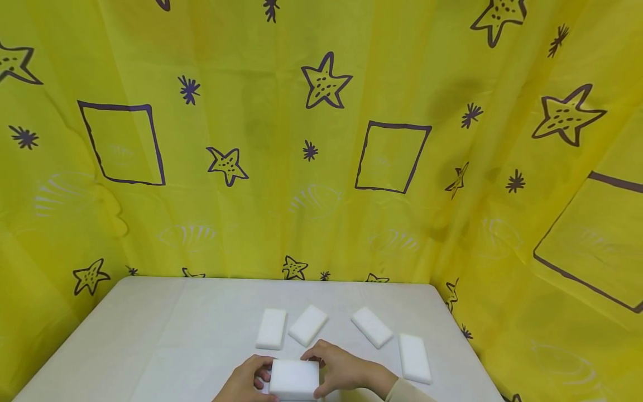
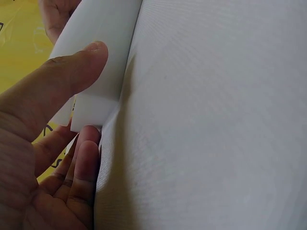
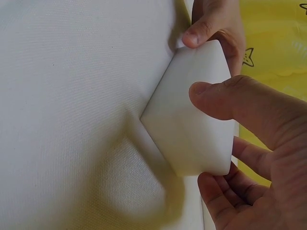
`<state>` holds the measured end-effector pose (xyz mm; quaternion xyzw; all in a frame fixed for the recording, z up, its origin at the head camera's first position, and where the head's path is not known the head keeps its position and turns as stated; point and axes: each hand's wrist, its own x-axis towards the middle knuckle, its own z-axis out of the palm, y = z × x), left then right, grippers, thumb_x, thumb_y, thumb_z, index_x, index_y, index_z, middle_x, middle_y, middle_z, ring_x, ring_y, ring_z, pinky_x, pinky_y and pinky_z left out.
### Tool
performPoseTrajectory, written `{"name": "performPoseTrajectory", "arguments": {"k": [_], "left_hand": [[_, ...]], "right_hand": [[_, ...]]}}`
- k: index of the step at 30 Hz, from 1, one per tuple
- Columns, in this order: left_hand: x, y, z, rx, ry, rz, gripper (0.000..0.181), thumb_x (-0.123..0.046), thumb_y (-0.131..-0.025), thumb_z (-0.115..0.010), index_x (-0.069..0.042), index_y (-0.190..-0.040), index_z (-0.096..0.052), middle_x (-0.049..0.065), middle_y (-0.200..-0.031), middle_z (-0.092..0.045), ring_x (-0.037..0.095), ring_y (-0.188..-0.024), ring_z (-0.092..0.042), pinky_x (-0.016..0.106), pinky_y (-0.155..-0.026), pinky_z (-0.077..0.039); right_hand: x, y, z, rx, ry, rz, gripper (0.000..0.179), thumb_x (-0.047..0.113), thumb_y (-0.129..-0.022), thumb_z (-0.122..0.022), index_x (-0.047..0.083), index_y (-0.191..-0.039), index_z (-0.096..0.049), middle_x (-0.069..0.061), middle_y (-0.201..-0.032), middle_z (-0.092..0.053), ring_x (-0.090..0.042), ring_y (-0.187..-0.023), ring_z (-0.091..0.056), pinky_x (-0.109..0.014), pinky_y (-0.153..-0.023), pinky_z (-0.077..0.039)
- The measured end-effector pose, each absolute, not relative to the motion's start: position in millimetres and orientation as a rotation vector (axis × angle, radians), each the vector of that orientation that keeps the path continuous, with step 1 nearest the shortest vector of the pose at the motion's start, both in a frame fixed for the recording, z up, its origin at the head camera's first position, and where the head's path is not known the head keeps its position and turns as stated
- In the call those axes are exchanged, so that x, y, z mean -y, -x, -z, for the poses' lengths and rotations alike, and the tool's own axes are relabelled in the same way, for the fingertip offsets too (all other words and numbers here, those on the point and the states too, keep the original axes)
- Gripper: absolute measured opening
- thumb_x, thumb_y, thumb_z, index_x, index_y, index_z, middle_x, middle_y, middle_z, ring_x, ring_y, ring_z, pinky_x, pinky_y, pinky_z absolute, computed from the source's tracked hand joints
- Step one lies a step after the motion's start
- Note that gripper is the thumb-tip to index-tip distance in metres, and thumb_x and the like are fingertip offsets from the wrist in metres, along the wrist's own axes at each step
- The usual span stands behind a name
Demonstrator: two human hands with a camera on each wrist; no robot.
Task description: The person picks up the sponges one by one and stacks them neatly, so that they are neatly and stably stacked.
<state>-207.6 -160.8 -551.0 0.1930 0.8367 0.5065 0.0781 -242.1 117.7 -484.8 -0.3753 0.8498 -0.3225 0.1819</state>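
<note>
- Head view: the left hand (image 1: 246, 381) and the right hand (image 1: 342, 367) hold a white block (image 1: 294, 378) between them, low in the picture near its middle; the fingers of each are curled at its left and right ends, gripping it; a pale sleeve (image 1: 409, 392) shows at the right wrist.
- Head view, beyond the hands: 4 loose blocks, also white, lie apart on the pale surface (image 1: 176, 335); the 1st (image 1: 272, 329) and 2nd (image 1: 308, 325) are to the left, the 3rd (image 1: 372, 327) and 4th (image 1: 415, 358) to the right; behind hangs a yellow curtain (image 1: 261, 212) printed with dark starfish (image 1: 326, 81) and pale shell shapes (image 1: 313, 201).
- Left wrist view: the left thumb presses the block's broad side, its other fingers at the lower end; a narrow gap shows in the white there, though I cannot tell whether 1 piece or 2 are held; the right hand is partly seen at the top.
- Right wrist view: the right thumb lies on the block's side, fingertips touching its end; the left thumb touches the far end; the block's lower edge meets the surface.
</note>
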Motion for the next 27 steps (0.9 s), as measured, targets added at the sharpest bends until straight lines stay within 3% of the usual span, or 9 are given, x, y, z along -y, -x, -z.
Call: {"name": "performPoseTrajectory", "arguments": {"k": [27], "left_hand": [[159.3,206.5,547.5,-2.539,-0.577,-1.482,0.066,-0.019,-0.070,-0.090,0.005,-0.122,-0.058,0.002,-0.093,-0.055,0.002,-0.074,-0.051,0.020,-0.067,-0.048]], "right_hand": [[-115.7,243.8,487.0,-2.407,1.066,0.887,0.056,0.016,-0.075,-0.086,0.007,-0.125,-0.061,0.012,-0.108,-0.051,0.006,-0.096,-0.048,-0.018,-0.085,-0.050]]}}
